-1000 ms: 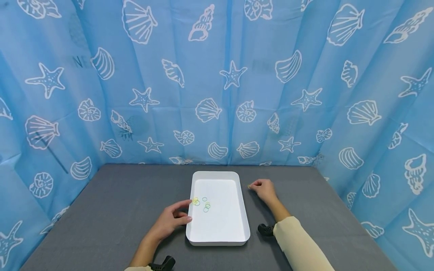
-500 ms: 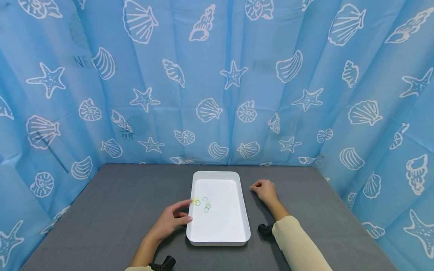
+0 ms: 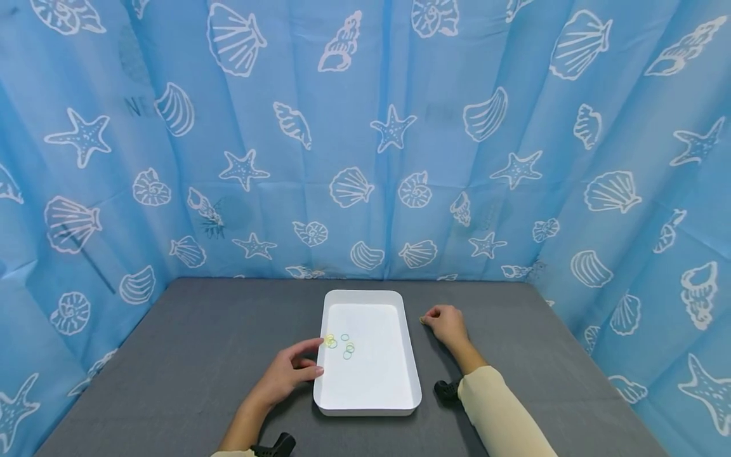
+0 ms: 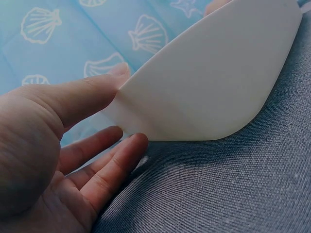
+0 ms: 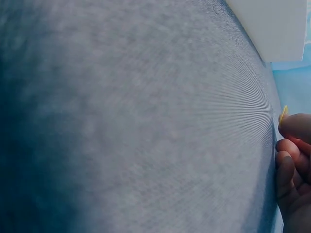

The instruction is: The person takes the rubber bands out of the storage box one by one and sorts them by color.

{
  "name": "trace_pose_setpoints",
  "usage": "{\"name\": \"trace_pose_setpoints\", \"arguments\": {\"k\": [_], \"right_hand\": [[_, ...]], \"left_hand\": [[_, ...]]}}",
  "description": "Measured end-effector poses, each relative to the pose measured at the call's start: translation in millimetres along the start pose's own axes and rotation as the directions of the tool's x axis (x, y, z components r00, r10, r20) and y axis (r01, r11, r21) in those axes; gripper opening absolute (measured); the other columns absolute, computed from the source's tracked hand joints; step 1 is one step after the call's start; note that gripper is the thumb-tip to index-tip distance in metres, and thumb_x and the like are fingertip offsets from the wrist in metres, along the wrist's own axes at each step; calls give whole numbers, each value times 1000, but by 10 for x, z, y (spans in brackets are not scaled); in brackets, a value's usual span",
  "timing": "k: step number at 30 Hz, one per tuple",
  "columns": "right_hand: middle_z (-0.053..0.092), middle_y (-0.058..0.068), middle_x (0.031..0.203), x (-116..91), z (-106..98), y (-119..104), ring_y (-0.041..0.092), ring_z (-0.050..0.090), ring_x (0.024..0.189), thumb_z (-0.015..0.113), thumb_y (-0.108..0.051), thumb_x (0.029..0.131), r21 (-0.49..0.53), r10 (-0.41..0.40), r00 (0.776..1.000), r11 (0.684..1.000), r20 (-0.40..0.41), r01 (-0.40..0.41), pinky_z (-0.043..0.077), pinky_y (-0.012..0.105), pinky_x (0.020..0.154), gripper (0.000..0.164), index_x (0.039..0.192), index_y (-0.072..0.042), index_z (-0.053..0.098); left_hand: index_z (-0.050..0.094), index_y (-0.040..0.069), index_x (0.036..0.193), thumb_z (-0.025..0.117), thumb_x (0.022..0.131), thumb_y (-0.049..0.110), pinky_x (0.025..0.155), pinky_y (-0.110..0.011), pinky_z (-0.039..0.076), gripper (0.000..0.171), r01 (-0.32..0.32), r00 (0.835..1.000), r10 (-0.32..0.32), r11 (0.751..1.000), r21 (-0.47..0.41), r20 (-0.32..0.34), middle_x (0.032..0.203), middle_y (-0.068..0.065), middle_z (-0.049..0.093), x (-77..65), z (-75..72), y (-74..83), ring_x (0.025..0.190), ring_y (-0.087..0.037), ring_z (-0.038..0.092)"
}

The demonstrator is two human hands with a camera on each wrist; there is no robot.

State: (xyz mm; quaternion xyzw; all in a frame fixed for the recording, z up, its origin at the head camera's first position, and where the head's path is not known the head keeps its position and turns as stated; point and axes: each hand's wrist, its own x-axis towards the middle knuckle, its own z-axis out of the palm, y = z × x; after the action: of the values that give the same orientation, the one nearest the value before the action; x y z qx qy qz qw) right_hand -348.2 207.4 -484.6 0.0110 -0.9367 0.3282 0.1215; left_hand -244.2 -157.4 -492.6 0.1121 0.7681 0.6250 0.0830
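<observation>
In the head view, my left hand [image 3: 285, 374] rests at the left side of a white tray [image 3: 377, 387], fingers mostly straight. The left wrist view shows one fingertip on the rim of the tray [image 4: 204, 82] and the other fingers against or just beside its outer wall. My right hand [image 3: 448, 324], right of the tray and low over the table, pinches a small yellow rubber band [image 5: 284, 114] between thumb and fingertip. Inside the tray, toward its left wall, lie several thin bands, among them a yellow band [image 3: 329, 341] and a green band [image 3: 347, 355].
The tray stands on a grey cloth-covered table [image 3: 228, 330]. A blue curtain [image 3: 354, 222] with white shell prints hangs behind the table and along both sides. Dark wrist devices, such as the right one [image 3: 447, 390], sit under the forearms.
My right hand has shifted very slightly toward the table's front, still pinching the yellow rubber band. The left hand, the tray and the bands in it stay in place.
</observation>
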Motion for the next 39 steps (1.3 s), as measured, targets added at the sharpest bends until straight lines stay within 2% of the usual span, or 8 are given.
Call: {"name": "trace_pose_setpoints", "arguments": {"k": [19,28,33,39], "right_hand": [[69,4,75,5,-2,-29,24,59,70,74,-12,84,12,-5,1000,1000,-29,5,46,41,70,10,76,-6,73],[68,4,79,33,-21,-108,20,58,69,73,-11,85,149,64,997,987,-32,-58,45,35,64,7,85,-4,73],[68,5,80,58,-46,-216,19,58,68,72,-11,86,221,78,996,973,-41,-68,45,33,61,8,88,-3,73],[66,6,81,83,-62,-363,23,57,68,71,-11,88,310,93,996,947,-16,-84,44,31,59,10,91,-2,72]], "left_hand": [[51,5,140,75,87,14,78,-33,49,59,0,1000,0,1000,3,-1,138,-22,49,-7,-2,16,95,-25,61],[50,5,141,75,86,14,78,-33,49,60,4,1000,-4,1000,-3,0,138,-22,48,-14,-8,16,95,-24,60],[50,5,141,75,86,14,78,-34,49,61,8,1000,-8,1000,0,-1,138,-22,48,-21,-4,18,95,-24,60],[49,4,141,75,87,14,78,-34,49,61,3,1000,-3,1000,-2,5,138,-23,48,-29,-3,22,95,-24,61]]}}
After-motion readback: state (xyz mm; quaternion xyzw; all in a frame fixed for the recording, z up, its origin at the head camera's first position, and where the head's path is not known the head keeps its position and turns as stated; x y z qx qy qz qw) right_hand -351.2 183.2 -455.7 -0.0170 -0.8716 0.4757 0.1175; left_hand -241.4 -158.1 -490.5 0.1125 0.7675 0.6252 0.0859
